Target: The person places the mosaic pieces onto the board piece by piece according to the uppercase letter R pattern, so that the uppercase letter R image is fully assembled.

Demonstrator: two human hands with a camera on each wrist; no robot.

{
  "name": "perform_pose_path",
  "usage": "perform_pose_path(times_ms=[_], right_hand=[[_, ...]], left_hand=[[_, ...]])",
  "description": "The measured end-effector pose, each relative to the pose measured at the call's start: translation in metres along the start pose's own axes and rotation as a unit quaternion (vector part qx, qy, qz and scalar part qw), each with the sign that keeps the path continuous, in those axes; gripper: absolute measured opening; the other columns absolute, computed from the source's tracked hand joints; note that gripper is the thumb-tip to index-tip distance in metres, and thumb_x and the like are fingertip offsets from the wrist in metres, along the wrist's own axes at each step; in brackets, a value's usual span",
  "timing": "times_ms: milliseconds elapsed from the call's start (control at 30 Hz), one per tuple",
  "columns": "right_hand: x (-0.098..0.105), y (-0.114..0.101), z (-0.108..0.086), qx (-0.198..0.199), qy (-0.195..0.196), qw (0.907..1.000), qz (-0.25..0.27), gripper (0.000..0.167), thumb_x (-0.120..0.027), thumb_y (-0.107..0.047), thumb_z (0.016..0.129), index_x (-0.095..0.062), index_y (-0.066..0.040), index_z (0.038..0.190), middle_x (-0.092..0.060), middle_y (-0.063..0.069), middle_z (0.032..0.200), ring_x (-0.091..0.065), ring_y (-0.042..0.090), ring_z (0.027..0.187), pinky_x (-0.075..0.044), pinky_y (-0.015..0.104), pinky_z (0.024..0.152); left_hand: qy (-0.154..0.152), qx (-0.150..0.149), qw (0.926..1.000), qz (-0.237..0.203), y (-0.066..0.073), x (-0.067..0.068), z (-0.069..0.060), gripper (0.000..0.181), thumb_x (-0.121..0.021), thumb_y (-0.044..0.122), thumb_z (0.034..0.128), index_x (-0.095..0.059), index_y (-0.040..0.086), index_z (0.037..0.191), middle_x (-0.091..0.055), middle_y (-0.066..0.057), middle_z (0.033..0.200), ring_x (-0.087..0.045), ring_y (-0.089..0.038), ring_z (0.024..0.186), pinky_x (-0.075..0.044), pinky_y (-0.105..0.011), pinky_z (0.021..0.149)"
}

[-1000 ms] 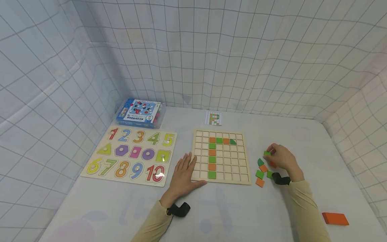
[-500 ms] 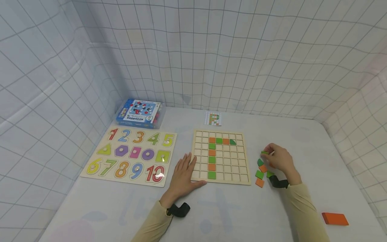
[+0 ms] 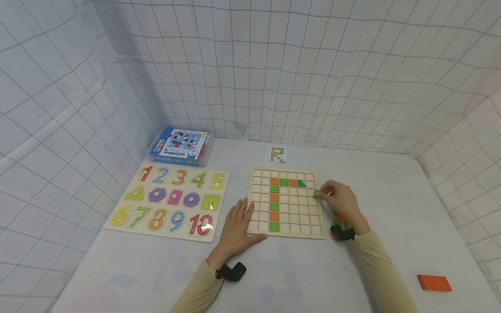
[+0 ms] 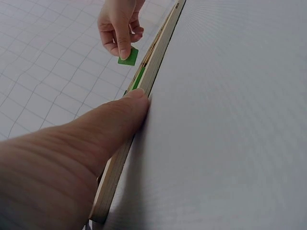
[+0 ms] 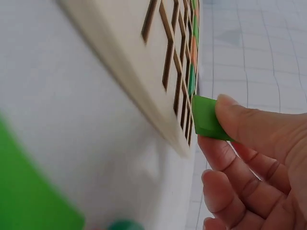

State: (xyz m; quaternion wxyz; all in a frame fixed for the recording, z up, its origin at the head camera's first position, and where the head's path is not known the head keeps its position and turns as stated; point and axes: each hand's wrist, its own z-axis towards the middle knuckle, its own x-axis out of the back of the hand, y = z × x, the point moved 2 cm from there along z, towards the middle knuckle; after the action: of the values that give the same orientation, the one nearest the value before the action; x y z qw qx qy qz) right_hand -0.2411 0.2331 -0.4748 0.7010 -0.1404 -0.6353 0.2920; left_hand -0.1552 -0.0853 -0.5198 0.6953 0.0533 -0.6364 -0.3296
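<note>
A light wooden grid board (image 3: pixel 290 219) lies before me with orange and green tiles in a column and along a short upper row. The row ends in a dark green quarter-round tile (image 3: pixel 301 183). My left hand (image 3: pixel 236 230) rests on the board's lower left corner, fingers straight and thumb along the near edge. Between thumb and fingers, my right hand (image 3: pixel 341 201) pinches a green square tile (image 5: pixel 207 117) at the board's right edge. Beneath that wrist, loose orange and green tiles (image 3: pixel 340 218) are partly hidden.
Behind the board lies a small pattern card (image 3: pixel 276 153). To the left are a number puzzle board (image 3: pixel 168 202) and a blue boxed set (image 3: pixel 182 147). An orange block (image 3: pixel 434 283) sits at the near right. Grid-patterned cloth walls surround the table.
My right hand has moved left from the loose tiles to the board's right edge, carrying the green square tile. The left hand stays in place.
</note>
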Motion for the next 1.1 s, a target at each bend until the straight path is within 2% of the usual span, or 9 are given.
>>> perform_pose_path(times_ms=[133, 367, 567, 867, 1100], right_hand=[[-0.006, -0.007, 0.006, 0.002, -0.008, 0.9998, 0.017, 0.017, -0.074, -0.023, 0.083, -0.067, -0.009, 0.089, -0.067, 0.003, 0.083, -0.059, 0.018, 0.07, -0.044, 0.03, 0.056], [-0.015, -0.018, 0.015, 0.019, -0.023, 0.9994, 0.018, 0.013, -0.071, -0.02, 0.087, -0.069, -0.008, 0.093, -0.068, 0.005, 0.088, -0.06, 0.019, 0.072, -0.046, 0.034, 0.061], [-0.022, -0.021, 0.021, 0.017, -0.034, 0.9992, 0.014, 0.013, -0.07, -0.019, 0.087, -0.069, -0.008, 0.094, -0.068, 0.005, 0.089, -0.062, 0.022, 0.077, -0.049, 0.039, 0.066], [-0.024, -0.024, 0.026, 0.017, -0.055, 0.9983, 0.012, 0.009, -0.069, -0.015, 0.088, -0.069, -0.007, 0.093, -0.068, 0.006, 0.09, -0.059, 0.021, 0.075, -0.048, 0.037, 0.064], [-0.026, -0.023, 0.03, 0.011, -0.053, 0.9985, 0.004, 0.011, -0.069, -0.016, 0.088, -0.072, -0.006, 0.091, -0.068, 0.006, 0.087, -0.061, 0.023, 0.076, -0.049, 0.037, 0.063]], left_hand=[[0.004, -0.004, 1.0, 0.003, -0.001, -0.001, 0.0, 0.096, -0.069, 0.053, 0.0781, -0.03, -0.002, 0.146, -0.021, -0.022, 0.152, -0.011, -0.035, 0.141, -0.01, -0.047, 0.112], [-0.007, 0.004, 1.0, 0.002, -0.001, -0.001, 0.0, 0.097, -0.067, 0.056, 0.0789, -0.028, -0.001, 0.148, -0.018, -0.02, 0.154, -0.008, -0.033, 0.142, -0.007, -0.045, 0.113], [-0.002, 0.0, 1.0, 0.0, -0.001, -0.001, 0.0, 0.096, -0.068, 0.054, 0.0787, -0.029, -0.001, 0.147, -0.019, -0.021, 0.153, -0.009, -0.033, 0.142, -0.008, -0.046, 0.113], [0.001, -0.003, 1.0, 0.002, -0.001, -0.001, 0.0, 0.096, -0.069, 0.054, 0.0788, -0.029, -0.001, 0.147, -0.02, -0.022, 0.153, -0.01, -0.034, 0.142, -0.008, -0.046, 0.113], [-0.005, 0.004, 1.0, -0.002, 0.0, 0.001, 0.0, 0.096, -0.068, 0.054, 0.0793, -0.029, -0.001, 0.147, -0.019, -0.021, 0.153, -0.008, -0.033, 0.142, -0.007, -0.046, 0.113]])
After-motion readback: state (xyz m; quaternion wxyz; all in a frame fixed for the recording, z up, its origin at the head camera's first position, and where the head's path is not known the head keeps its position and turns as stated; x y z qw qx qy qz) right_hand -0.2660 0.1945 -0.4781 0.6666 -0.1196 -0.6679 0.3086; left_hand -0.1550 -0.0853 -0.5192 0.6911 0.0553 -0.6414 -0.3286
